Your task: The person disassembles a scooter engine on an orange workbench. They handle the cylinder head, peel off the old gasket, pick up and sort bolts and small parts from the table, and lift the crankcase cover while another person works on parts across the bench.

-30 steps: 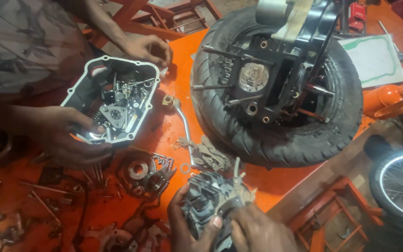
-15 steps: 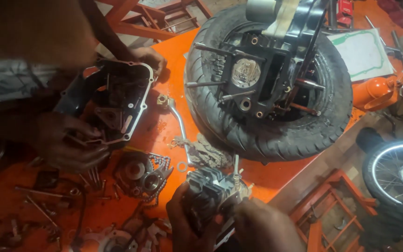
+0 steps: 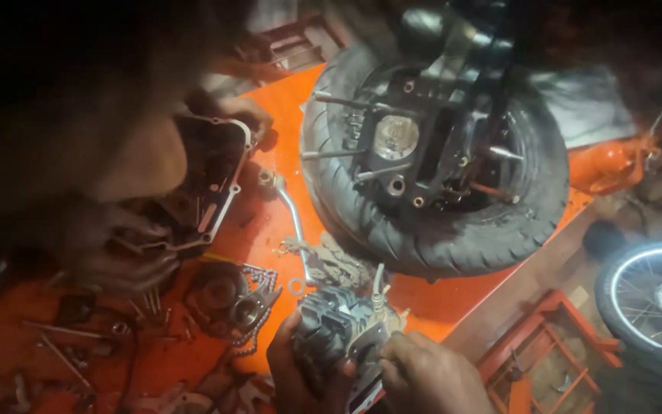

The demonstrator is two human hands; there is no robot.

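Note:
Both my hands hold a finned metal engine cylinder (image 3: 339, 326) at the bottom centre, above an orange table (image 3: 270, 230). My left hand (image 3: 296, 372) grips its left side and my right hand (image 3: 427, 376) grips its right side. Another person leans in from the upper left, darkening that part of the view. That person's hands (image 3: 128, 257) hold a metal engine cover (image 3: 208, 192) over the table's left half.
A black tyre (image 3: 434, 161) lies on the table with an engine block (image 3: 415, 146) and its studs resting in it. A bent metal lever (image 3: 289, 211), a chain with sprockets (image 3: 231, 299) and loose bolts lie around. A spoked wheel (image 3: 653, 295) and orange stand (image 3: 545, 353) are at right.
The other person has leaned in over the left, shadowing the engine cover. I have kept the cylinder in both hands and turned it slightly. The view has darkened.

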